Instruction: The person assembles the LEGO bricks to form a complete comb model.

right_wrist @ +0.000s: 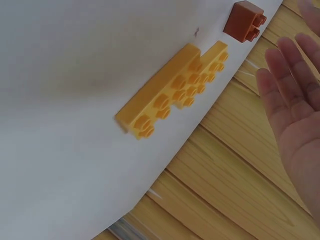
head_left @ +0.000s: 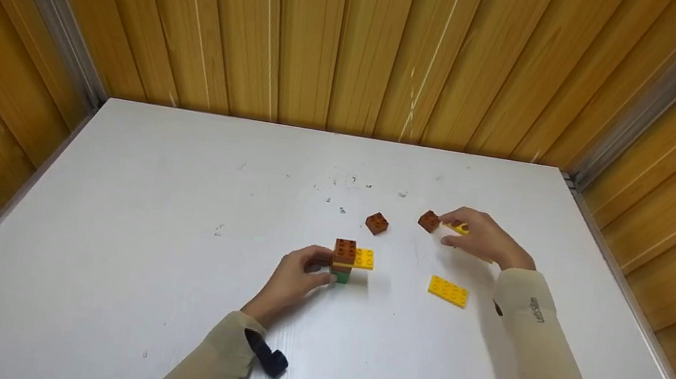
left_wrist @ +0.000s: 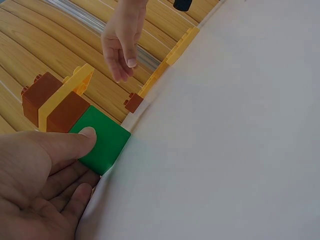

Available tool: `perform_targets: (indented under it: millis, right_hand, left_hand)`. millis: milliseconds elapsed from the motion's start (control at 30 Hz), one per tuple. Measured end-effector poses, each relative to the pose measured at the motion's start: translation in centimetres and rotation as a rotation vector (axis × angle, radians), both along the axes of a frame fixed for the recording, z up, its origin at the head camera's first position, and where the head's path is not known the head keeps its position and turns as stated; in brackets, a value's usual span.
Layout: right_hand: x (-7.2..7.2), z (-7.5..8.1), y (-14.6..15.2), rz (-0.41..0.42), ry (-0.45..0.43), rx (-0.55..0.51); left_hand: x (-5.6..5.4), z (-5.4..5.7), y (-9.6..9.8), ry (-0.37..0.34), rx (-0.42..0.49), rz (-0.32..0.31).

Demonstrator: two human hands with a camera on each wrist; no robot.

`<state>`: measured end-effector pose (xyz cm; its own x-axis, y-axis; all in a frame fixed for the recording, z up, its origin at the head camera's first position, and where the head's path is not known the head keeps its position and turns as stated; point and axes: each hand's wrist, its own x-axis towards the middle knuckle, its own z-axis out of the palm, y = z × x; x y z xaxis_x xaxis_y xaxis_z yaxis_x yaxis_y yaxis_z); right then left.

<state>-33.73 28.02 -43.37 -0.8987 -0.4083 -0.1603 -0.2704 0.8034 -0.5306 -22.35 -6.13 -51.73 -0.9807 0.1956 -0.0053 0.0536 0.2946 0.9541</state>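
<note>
The right hand (head_left: 485, 238), loose and holding nothing, hovers over the farther of 2 plates (head_left: 461, 227) (long axis slanting beneath it), while the left hand (head_left: 291, 278) pinches the stack (head_left: 344, 253).

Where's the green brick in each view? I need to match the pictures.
Head: green brick just below centre, held by the left hand.
Left wrist: green brick left of centre, the thumb on its face.
Right wrist: not in it.
Shared landmark: the white tabletop.
</note>
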Motion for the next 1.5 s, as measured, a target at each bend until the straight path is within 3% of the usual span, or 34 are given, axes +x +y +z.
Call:
perform_targets:
  millis: [367,700,1033,1333,1500]
  right_hand:
    - [0.0,-0.9,2.0,-0.09,-0.051,0.04]
    - [-0.1,-1.2,3.3,-0.095,-0.061,0.074]
    - [0.0,-1.9,4.9,-0.095,-0.072,0.075]
    - [-0.2,-2.1,4.9,-0.155,-0.136,0.122]
    - [-0.1,-2.2,4.9,-0.157,-0.129,0.1]
  left_hand:
    - [0.0,-0.1,0.0,-0.017,0.007,0.007]
    - [0.0,0.0,0.1,-0.02,0.005,0.005]
    - [0.0,0.0,0.1,0.021,-0.029,-0.002]
    - [0.0,-0.1,0.0,0.02,-0.034,-0.001]
    - [0.0,-0.1,0.0,0.013,-0.032,0.0]
